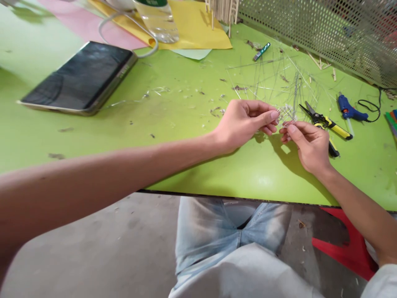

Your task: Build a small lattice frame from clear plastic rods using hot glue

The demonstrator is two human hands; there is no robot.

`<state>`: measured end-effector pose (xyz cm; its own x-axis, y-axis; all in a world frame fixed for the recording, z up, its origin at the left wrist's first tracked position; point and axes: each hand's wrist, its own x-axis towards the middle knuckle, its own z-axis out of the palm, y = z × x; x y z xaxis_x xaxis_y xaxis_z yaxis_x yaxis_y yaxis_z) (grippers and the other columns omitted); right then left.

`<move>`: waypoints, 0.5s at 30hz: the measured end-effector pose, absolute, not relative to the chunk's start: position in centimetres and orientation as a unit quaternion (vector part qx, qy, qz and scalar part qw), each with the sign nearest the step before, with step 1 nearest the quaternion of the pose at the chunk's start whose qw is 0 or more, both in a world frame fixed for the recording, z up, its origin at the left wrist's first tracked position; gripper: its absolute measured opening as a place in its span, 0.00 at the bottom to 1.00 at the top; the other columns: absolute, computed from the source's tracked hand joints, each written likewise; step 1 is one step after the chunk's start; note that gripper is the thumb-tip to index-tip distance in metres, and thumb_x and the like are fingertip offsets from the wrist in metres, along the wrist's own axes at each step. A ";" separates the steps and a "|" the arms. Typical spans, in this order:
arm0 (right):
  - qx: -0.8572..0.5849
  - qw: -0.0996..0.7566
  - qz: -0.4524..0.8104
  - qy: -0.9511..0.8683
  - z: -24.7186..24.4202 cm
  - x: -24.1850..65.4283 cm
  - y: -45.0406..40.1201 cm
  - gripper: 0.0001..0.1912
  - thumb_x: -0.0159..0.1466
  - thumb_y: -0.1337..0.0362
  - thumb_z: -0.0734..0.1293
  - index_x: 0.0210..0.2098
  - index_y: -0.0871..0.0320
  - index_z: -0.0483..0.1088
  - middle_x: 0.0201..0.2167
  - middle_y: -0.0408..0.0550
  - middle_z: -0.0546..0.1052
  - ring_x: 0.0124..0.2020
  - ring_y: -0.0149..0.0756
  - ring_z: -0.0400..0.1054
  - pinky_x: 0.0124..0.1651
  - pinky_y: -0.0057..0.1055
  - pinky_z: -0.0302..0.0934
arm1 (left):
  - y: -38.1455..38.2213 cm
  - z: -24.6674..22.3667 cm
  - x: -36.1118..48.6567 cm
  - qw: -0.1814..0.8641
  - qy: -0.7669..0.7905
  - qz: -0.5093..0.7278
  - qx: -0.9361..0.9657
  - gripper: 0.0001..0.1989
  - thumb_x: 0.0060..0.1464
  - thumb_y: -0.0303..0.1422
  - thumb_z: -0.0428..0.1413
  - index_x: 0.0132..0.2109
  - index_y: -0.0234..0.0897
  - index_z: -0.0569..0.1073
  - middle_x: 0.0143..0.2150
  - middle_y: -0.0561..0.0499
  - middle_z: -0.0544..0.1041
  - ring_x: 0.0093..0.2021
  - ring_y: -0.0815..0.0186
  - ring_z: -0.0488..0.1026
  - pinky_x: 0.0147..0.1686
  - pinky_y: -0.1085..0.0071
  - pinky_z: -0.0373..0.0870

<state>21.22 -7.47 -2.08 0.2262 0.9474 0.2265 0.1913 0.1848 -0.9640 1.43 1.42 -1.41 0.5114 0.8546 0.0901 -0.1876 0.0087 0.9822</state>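
Green table (173,124), items from left to right. Black phone (79,78), lying flat at upper left, screen up. Pink paper (89,20) along the top edge, partly under a white cable (124,25). Yellow paper (198,33) at top centre, with a clear plastic bottle (156,20) standing on it, cut off by the frame. Left hand (243,124), reaching in from the left on a long bare arm, raised above the table; its fingers (269,116) are drawn narrow and pinch the left side of the stick lattice (287,115). The lattice, small and pale, is held in the air between both hands, right of frame centre. Right hand (307,147), lower right of the lattice; thumb and forefinger (290,129) close narrowly on its near edge. Work in hand: fine fingertip handling of this one piece. Loose thin sticks (273,78), scattered above the hands. Stick tower (221,8), at the top edge, partly out of frame. Yellow-and-black snips (328,126), just beside the right hand. Blue glue gun (349,109), right of the snips, with its black cord. Perforated metal screen (316,25), along the upper right.
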 end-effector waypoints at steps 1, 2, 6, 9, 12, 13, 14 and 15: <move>-0.549 0.553 0.330 -0.533 -1.9 21.1 -7.5 0.22 0.63 0.40 0.85 0.38 0.52 0.88 0.34 0.46 0.89 0.31 0.37 0.83 0.38 0.35 0.82 | 1.4 -1.4 1.4 0.647 0.287 0.403 0.580 0.13 0.65 0.39 0.74 0.42 0.31 0.85 0.34 0.47 0.88 0.35 0.65 0.87 0.41 0.71 0.88; -0.555 0.540 0.326 -0.543 -1.8 21.1 -7.5 0.22 0.63 0.40 0.85 0.38 0.53 0.88 0.33 0.46 0.89 0.31 0.37 0.82 0.37 0.35 0.81 | 1.4 -1.4 1.4 0.644 0.285 0.405 0.582 0.13 0.65 0.38 0.73 0.42 0.31 0.85 0.34 0.47 0.87 0.34 0.65 0.87 0.39 0.72 0.87; -0.569 0.503 0.312 -0.572 -1.4 20.8 -7.7 0.23 0.63 0.39 0.83 0.37 0.54 0.87 0.31 0.47 0.88 0.29 0.38 0.81 0.35 0.35 0.80 | 1.4 -1.4 1.3 0.635 0.280 0.404 0.596 0.12 0.65 0.38 0.74 0.42 0.32 0.85 0.34 0.48 0.87 0.33 0.67 0.85 0.37 0.74 0.85; -0.573 0.491 0.305 -0.580 -1.4 20.7 -7.8 0.24 0.64 0.38 0.82 0.36 0.54 0.87 0.30 0.47 0.87 0.28 0.38 0.81 0.34 0.34 0.79 | 1.4 -1.4 1.3 0.629 0.279 0.399 0.606 0.14 0.64 0.39 0.74 0.41 0.32 0.85 0.33 0.48 0.87 0.32 0.67 0.84 0.37 0.75 0.84; -0.573 0.487 0.306 -0.584 -1.4 20.5 -7.9 0.26 0.65 0.37 0.82 0.36 0.55 0.87 0.29 0.47 0.86 0.28 0.37 0.81 0.34 0.34 0.79 | 1.5 -1.5 1.3 0.624 0.281 0.401 0.609 0.15 0.63 0.41 0.75 0.40 0.32 0.85 0.33 0.48 0.87 0.31 0.68 0.83 0.35 0.75 0.82; -0.573 0.486 0.308 -0.584 -1.4 20.5 -7.9 0.26 0.65 0.36 0.81 0.36 0.55 0.87 0.29 0.48 0.87 0.28 0.37 0.81 0.34 0.34 0.79 | 1.5 -1.5 1.3 0.623 0.281 0.402 0.609 0.16 0.63 0.42 0.75 0.40 0.32 0.85 0.33 0.48 0.87 0.31 0.68 0.83 0.35 0.75 0.81; -0.573 0.484 0.311 -0.584 -1.4 20.5 -7.9 0.27 0.65 0.36 0.81 0.36 0.55 0.88 0.30 0.48 0.87 0.28 0.38 0.81 0.34 0.34 0.79 | 1.5 -1.5 1.3 0.622 0.279 0.403 0.610 0.17 0.62 0.43 0.75 0.40 0.32 0.85 0.33 0.48 0.87 0.31 0.68 0.82 0.35 0.75 0.81; -0.573 0.482 0.313 -0.584 -1.4 20.5 -7.9 0.28 0.65 0.35 0.81 0.37 0.55 0.88 0.30 0.48 0.87 0.29 0.38 0.81 0.34 0.35 0.79 | 1.5 -1.5 1.3 0.622 0.277 0.403 0.612 0.18 0.61 0.44 0.76 0.40 0.32 0.85 0.33 0.48 0.87 0.31 0.69 0.82 0.35 0.75 0.81</move>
<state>20.48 -7.87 -1.42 0.1222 0.9713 0.2039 0.3667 0.1468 -0.9187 1.27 1.52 -1.50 0.5211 0.8404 0.1487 -0.1626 -0.0733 0.9840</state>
